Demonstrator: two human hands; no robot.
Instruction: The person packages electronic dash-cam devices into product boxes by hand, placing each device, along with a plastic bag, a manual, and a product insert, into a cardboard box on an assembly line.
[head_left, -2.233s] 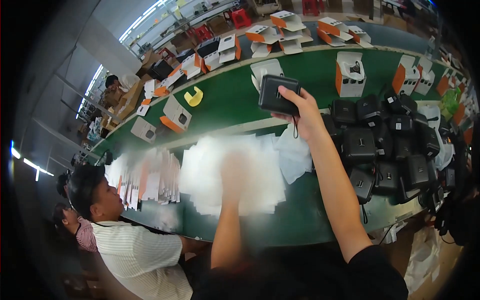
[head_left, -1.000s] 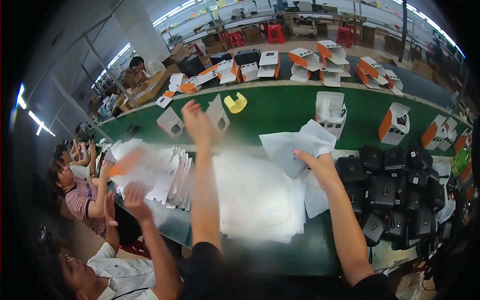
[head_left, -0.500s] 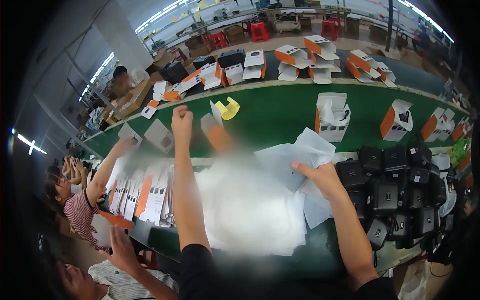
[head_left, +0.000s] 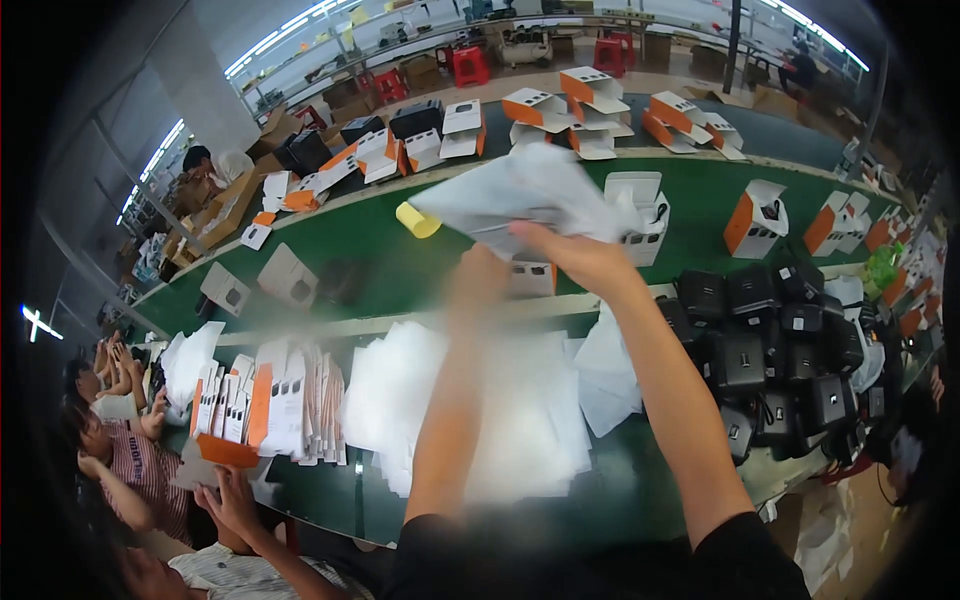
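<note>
Centrally, the right hand (head_left: 590, 262) is closed firmly on a thin white bag (head_left: 530, 192), held above the green belt (head_left: 692, 218). Just below the bag, the left hand (head_left: 480, 280) blurs beside an orange-and-white box (head_left: 534, 279); its finger opening and any hold cannot be told.

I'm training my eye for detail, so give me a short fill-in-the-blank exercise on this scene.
The right hand grips a wrap coloured ____.
The cases are piled to the ____ of the white stack.
The stools are ____.
The cartons have white and ____ sides.

Missing words: white; right; red; orange.
</note>
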